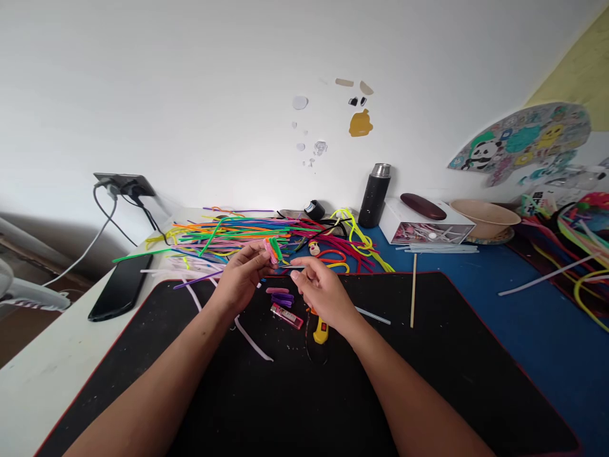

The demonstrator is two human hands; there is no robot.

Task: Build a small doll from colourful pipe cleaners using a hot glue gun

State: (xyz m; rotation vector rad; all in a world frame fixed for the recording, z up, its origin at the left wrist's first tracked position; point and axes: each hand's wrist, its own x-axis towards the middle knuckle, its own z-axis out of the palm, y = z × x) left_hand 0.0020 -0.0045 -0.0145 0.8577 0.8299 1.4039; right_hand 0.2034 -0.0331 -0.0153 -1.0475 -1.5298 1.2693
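My left hand pinches a small bundle of bent pink and green pipe cleaners above the black mat. Just to the right hovers my right hand, fingers curled, with a thin strand at its fingertips that I cannot make out clearly. Below the hands lie short purple and pink pipe cleaner pieces, a small pink packet and a yellow utility knife. A white pipe cleaner curves across the mat under my left wrist.
A heap of coloured pipe cleaners lies behind the hands. A black phone rests at left, a black flask, white box and bowl at the back. A wooden stick lies at right. More pipe cleaners are piled far right.
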